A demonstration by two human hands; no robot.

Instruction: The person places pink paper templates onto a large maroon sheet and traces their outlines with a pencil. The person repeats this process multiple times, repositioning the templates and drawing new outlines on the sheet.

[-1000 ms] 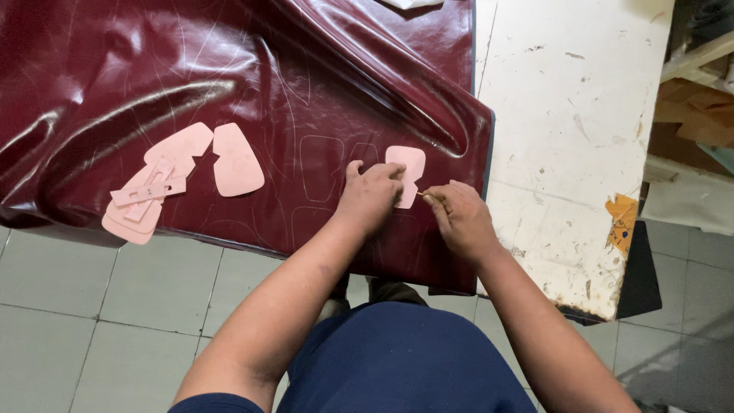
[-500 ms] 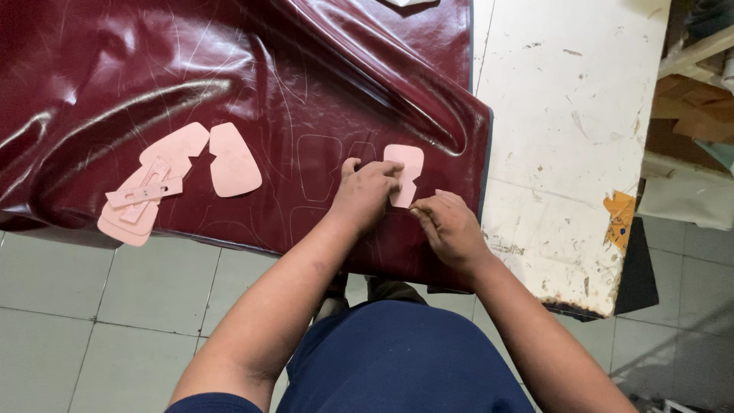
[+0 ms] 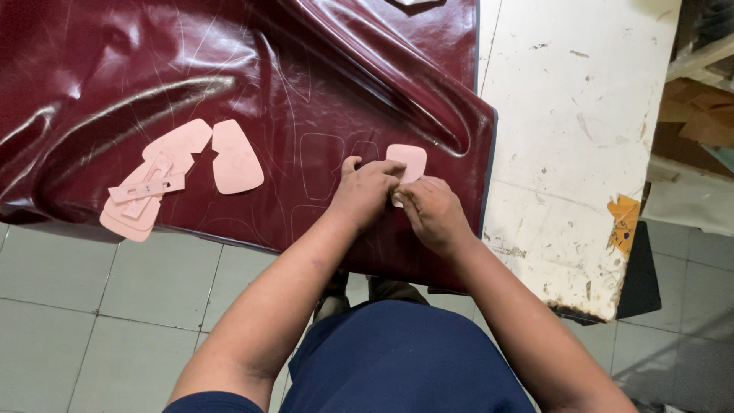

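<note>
Pink template piece: small flat card-like cutout w/ rounded corners, pale pink, lying flat on the dark red glossy leather sheet near the sheet's right edge; upper part shows, lower edge hidden under fingers of both hands. Left hand presses on its lower-left side, right hand touches its lower edge, the 2 hands meeting just below it. Leather sheet is wrinkled, shiny, w/ faint traced outlines left of the piece, draped over the desk's front edge.
</note>
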